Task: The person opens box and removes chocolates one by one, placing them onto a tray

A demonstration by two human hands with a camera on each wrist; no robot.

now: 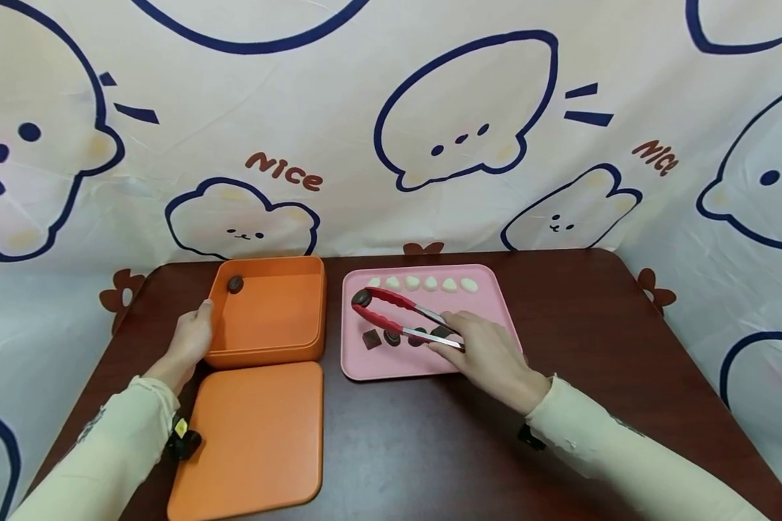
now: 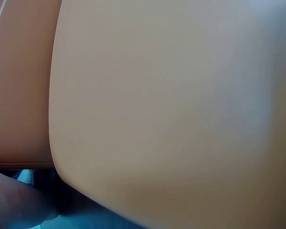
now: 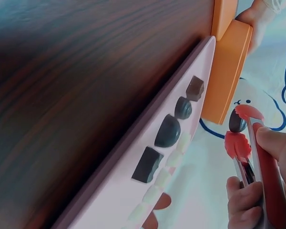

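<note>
My left hand [image 1: 190,336] holds the left side of an orange box [image 1: 270,356]. In the box's far left corner lies one dark chocolate [image 1: 235,284]. My right hand [image 1: 489,354] grips a pair of tongs [image 1: 391,325] with red tips and metal arms. Between the tips the tongs pinch a dark oval chocolate [image 1: 362,297], raised over the left part of a pink tray [image 1: 430,373]. On that tray stand a row of white chocolates [image 1: 431,283] at the back and a row of dark chocolates [image 1: 392,338] in front, partly hidden by the tongs and hand.
An orange lid [image 1: 254,441] lies flat in front of the box, under my left forearm; it fills most of the left wrist view. Everything stands on a dark wooden table [image 1: 593,347]. A cartoon-print cloth [image 1: 352,130] hangs behind it and along both sides.
</note>
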